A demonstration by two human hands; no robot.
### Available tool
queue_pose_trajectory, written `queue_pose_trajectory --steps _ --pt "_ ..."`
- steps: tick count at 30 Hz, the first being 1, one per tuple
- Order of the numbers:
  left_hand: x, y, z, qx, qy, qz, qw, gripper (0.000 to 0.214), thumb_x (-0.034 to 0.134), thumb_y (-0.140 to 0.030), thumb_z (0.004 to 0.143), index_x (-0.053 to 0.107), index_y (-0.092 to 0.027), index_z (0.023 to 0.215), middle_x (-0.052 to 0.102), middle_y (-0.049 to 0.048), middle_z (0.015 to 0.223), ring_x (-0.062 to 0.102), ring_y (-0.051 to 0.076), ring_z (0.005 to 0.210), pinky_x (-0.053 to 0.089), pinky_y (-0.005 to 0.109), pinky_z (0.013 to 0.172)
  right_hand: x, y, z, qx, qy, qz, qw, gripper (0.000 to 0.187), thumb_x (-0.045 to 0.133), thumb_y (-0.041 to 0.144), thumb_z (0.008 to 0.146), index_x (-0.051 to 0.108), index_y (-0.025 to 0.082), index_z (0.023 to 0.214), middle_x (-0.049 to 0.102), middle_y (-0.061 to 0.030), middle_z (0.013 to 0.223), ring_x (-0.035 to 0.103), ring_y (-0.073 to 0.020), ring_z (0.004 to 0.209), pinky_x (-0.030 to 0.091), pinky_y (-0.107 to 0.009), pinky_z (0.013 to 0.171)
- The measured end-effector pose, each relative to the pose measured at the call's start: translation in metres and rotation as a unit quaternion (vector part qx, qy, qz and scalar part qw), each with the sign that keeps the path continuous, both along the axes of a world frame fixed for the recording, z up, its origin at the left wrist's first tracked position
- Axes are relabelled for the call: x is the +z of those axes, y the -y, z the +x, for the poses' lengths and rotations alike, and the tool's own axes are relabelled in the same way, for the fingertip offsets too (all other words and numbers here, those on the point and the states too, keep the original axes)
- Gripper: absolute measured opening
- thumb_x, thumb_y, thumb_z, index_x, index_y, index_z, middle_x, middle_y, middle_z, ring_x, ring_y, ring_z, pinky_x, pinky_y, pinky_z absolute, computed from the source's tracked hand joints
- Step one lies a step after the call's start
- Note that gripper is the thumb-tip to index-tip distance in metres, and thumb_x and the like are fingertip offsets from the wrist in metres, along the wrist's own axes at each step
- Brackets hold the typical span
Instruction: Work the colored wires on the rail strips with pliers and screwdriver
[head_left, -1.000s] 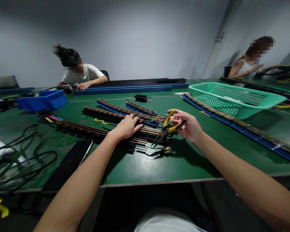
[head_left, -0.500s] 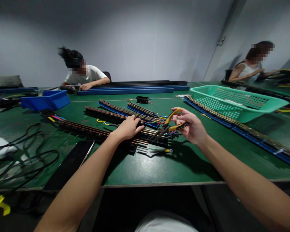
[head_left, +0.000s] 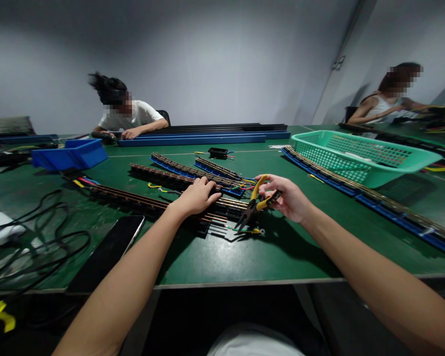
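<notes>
My left hand [head_left: 198,197] lies over a long black strip with metal bars [head_left: 155,174], its fingers curled down around the strip. In my right hand [head_left: 287,195] is a pair of long-nose pliers [head_left: 257,201] with yellow handles. The plier jaws are parted and point down and left, close to a green-and-yellow wire with a ring terminal [head_left: 257,231]; contact cannot be told. Another black strip with copper-coloured bars [head_left: 129,199] lies nearer to me, partly under my left wrist. Behind my hands are blue-based strips [head_left: 172,162] with coloured wires at their right ends.
On the right are a green basket [head_left: 378,148] and a long blue-based strip [head_left: 374,198]. A blue bin [head_left: 72,155], a phone [head_left: 106,252] and tangled black cables [head_left: 48,247] are at left. Blue profiles [head_left: 193,139] lie at the back. Two people sit across the table.
My right hand has moved slightly left and down with the pliers, bringing the jaws lower, by the green-and-yellow wire. My left hand has stayed on the strip.
</notes>
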State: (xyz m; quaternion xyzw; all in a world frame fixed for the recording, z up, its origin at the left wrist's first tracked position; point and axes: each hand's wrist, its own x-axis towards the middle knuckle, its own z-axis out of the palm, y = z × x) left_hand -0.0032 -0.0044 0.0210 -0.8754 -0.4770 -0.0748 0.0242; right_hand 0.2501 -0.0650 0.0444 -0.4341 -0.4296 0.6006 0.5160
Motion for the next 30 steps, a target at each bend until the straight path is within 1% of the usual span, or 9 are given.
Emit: queue_pose_trajectory --steps 3,6,11,13,16,20,25,28,30 --pt "0.000 0.000 0.000 0.001 0.000 -0.003 1.000 0.045 0.045 -0.043 0.101 0.058 -0.012 0.130 0.055 0.0161 0.119 0.055 0.030 0.111 0.045 0.041 0.098 -0.005 -0.001 -0.001 0.022 0.020 -0.001 1.000 0.036 0.074 0.025 0.063 0.063 0.014 0.095 0.061 0.0039 0.062 0.045 -0.0035 0.037 0.031 -0.011 0.029" --pt "0.001 0.001 0.001 0.001 0.001 -0.004 1.000 0.044 0.045 -0.043 0.101 0.058 -0.012 0.130 0.055 0.0158 0.118 0.054 0.029 0.111 0.045 0.041 0.098 -0.008 -0.002 0.001 0.052 0.031 -0.001 0.998 0.038 0.080 0.035 0.067 0.061 0.016 0.095 0.059 0.0065 0.061 0.046 -0.0037 0.036 0.037 -0.013 0.031" --pt "0.001 0.001 0.001 0.004 -0.005 -0.002 1.000 0.045 0.045 -0.043 0.101 0.058 -0.011 0.129 0.055 0.0163 0.117 0.054 0.030 0.110 0.045 0.040 0.098 -0.009 -0.004 0.006 0.088 0.040 0.003 0.995 0.049 0.086 0.045 0.063 0.059 0.018 0.093 0.059 0.0073 0.060 0.051 -0.0046 0.037 0.039 -0.013 0.032" --pt "0.001 0.001 0.001 0.005 -0.007 -0.002 1.000 0.045 0.044 -0.043 0.101 0.058 -0.011 0.129 0.055 0.0163 0.117 0.054 0.030 0.110 0.045 0.040 0.097 -0.008 -0.004 0.005 0.078 0.049 -0.003 0.996 0.052 0.087 0.048 0.060 0.058 0.017 0.091 0.059 0.0071 0.059 0.050 -0.0044 0.036 0.039 -0.013 0.031" --pt "0.001 0.001 0.001 0.006 -0.008 -0.002 1.000 0.045 0.044 -0.043 0.101 0.058 -0.011 0.130 0.055 0.0163 0.118 0.054 0.029 0.110 0.045 0.040 0.097 -0.006 -0.002 0.002 0.042 0.085 -0.006 0.995 0.055 0.086 0.055 0.058 0.057 0.018 0.086 0.059 0.0063 0.057 0.046 -0.0040 0.032 0.037 -0.014 0.029" --pt "0.002 0.002 0.001 0.003 -0.007 -0.001 1.000 0.045 0.044 -0.044 0.101 0.057 -0.012 0.130 0.055 0.0159 0.119 0.054 0.029 0.110 0.045 0.040 0.098 -0.006 0.000 0.001 -0.005 0.163 -0.002 0.987 0.055 0.074 0.068 0.066 0.056 0.019 0.085 0.054 0.0062 0.047 0.043 -0.0065 0.028 0.028 -0.014 0.025" --pt "0.002 0.001 0.002 0.007 -0.006 0.000 1.000 0.042 0.044 -0.043 0.101 0.058 -0.014 0.128 0.056 0.0147 0.118 0.054 0.028 0.111 0.045 0.040 0.099 -0.011 -0.003 0.003 -0.034 0.193 -0.008 0.981 0.054 0.067 0.071 0.072 0.055 0.019 0.080 0.049 0.0062 0.043 0.037 -0.0055 0.026 0.021 -0.014 0.025" --pt "0.002 0.001 0.001 0.005 -0.001 -0.003 1.000 0.043 0.044 -0.043 0.100 0.058 -0.014 0.128 0.056 0.0150 0.118 0.054 0.028 0.110 0.044 0.040 0.098 -0.012 -0.002 0.003 -0.047 0.201 0.002 0.979 0.054 0.066 0.072 0.073 0.056 0.019 0.078 0.040 0.0086 0.036 0.034 -0.0059 0.025 0.021 -0.015 0.026" --pt "0.001 0.001 0.001 0.003 0.002 -0.002 1.000 0.042 0.044 -0.044 0.100 0.059 -0.015 0.127 0.056 0.0146 0.117 0.054 0.028 0.110 0.044 0.040 0.098 -0.012 -0.002 0.002 -0.051 0.195 0.018 0.979 0.052 0.067 0.069 0.072 0.056 0.019 0.076 0.041 0.0084 0.036 0.033 -0.0058 0.025 0.022 -0.015 0.026"
